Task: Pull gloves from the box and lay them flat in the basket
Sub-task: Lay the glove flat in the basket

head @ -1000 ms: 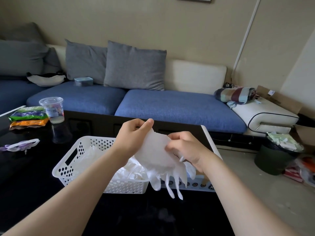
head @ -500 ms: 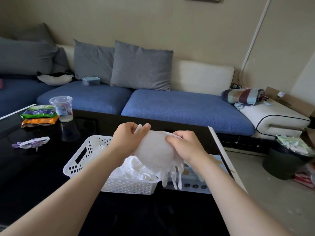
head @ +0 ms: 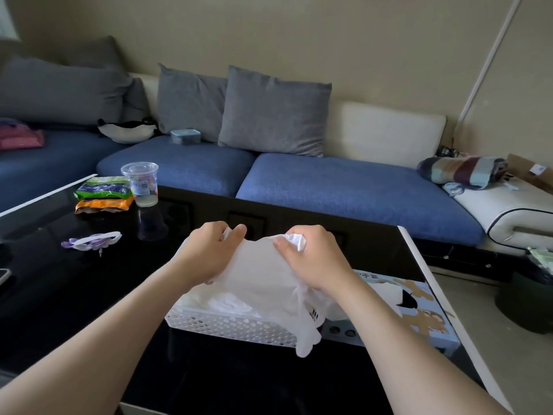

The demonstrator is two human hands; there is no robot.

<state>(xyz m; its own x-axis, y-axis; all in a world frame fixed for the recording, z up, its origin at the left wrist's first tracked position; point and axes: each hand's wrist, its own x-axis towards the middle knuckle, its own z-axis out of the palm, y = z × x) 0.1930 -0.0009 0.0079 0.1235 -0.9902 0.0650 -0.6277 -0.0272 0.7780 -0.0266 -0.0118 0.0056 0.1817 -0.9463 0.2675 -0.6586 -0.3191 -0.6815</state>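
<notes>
Head cam: my L hand (head: 211, 251) & R hand (head: 312, 260) each pinch the glove (head: 263, 277) above the basket (head: 227, 327). Keep it taut, lower level, tuck dangling tips in.

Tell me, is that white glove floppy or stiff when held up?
Probably floppy: the glove sags between the left hand and right hand, its end dangling past the basket. Likely very light, since pinches alone hold it up.

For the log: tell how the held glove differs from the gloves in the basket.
The held glove, pinched by left hand and right hand, is spread aloft; the basket gloves lie untouched. The held glove's end dangles outside the basket; the basket gloves lie inside. Both are thin, whitish.
</notes>
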